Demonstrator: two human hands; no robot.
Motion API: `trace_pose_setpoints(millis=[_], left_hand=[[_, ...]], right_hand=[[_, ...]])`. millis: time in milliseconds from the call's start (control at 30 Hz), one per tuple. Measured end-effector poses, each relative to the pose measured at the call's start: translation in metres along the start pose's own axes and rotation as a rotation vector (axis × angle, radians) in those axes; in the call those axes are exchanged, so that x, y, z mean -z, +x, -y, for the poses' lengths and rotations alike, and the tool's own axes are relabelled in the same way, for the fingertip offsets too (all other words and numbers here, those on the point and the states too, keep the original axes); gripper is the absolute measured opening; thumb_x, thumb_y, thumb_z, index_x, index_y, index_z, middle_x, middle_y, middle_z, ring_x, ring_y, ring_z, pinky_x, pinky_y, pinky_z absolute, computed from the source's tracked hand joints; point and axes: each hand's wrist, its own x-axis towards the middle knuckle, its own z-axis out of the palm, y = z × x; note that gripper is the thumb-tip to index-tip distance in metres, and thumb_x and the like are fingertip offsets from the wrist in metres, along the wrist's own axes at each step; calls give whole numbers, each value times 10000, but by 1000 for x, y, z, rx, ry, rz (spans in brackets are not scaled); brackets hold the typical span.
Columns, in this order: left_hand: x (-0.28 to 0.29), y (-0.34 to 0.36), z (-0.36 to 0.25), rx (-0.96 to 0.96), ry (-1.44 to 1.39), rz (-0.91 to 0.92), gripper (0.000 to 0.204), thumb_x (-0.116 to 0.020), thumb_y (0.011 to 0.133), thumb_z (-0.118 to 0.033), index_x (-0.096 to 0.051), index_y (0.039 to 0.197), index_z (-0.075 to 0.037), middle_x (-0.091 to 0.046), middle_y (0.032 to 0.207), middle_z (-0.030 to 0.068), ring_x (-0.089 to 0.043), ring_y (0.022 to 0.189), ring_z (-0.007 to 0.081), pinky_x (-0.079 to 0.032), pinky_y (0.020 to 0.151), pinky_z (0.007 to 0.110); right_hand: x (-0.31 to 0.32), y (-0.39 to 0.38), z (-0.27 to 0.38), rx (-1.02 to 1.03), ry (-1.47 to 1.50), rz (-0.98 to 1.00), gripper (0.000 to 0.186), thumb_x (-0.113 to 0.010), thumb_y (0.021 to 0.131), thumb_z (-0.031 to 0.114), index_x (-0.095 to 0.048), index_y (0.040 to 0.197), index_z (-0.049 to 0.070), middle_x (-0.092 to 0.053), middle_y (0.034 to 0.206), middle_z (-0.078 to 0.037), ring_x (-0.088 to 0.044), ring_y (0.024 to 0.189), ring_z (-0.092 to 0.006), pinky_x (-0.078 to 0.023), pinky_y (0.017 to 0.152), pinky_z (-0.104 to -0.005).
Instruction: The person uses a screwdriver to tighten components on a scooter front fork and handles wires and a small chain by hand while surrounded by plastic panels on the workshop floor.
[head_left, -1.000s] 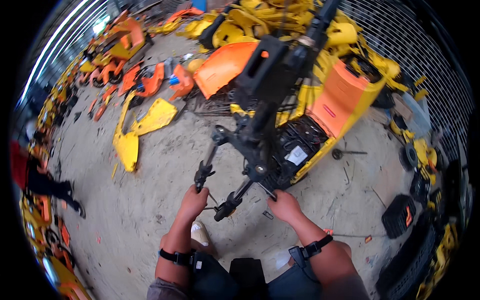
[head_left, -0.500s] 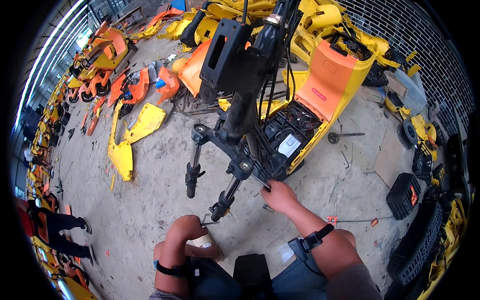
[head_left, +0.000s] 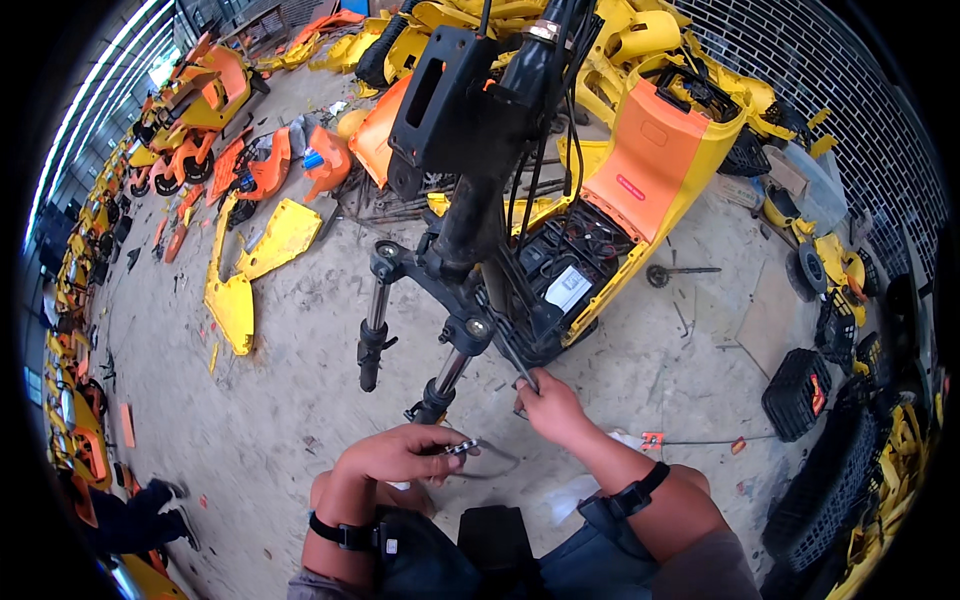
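In front of me stands a partly stripped scooter with a black steering column [head_left: 468,225] and a fork without a wheel. Its two fork legs [head_left: 375,318] hang free. My left hand [head_left: 405,455], below the nearer leg, pinches a small metal fitting [head_left: 463,447]; a blurred thin curved line runs from beside it. My right hand [head_left: 552,408] is closed round a slim metal rod [head_left: 517,362] that slants up toward the underside of the frame. Where the rod's far end sits, I cannot tell. Behind the column is an open battery bay [head_left: 575,262] with wiring, next to an orange body panel [head_left: 648,150].
Yellow panels [head_left: 275,240] lie on the concrete floor to the left, and more are heaped at the back. Black baskets [head_left: 795,393] and loose parts line the right side. A toothed crank part [head_left: 660,275] lies right of the scooter. At lower left, another person's legs [head_left: 140,515] show.
My left hand has moved right and up, and the small metal fitting now shows in its fingers. My right hand stays on the rod. The other person has shifted toward the lower left edge.
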Motion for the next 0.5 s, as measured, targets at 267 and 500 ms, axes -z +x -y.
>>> trace_pose_setpoints(millis=[267,500], left_hand=[[-22,31,-32,-366,138,-206,288,-656,971,-150,-630,1217,-4,-638,970,45,-577,861,111,-492,773,281],[-10,26,-59,-332,400,-529,171,-722,906,-105,-674,1038,-6,-631,849,29,-583,783,109,-483,710,273]], right_hand=[[-19,-34,27,419,716,2,257,-456,1073,240,-573,1139,20,-668,968,-69,-635,874,-157,-500,787,-311],[9,-24,67,445,468,-192,243,-479,1063,226,-572,1113,7,-573,807,-36,-515,687,-108,-441,658,-285]])
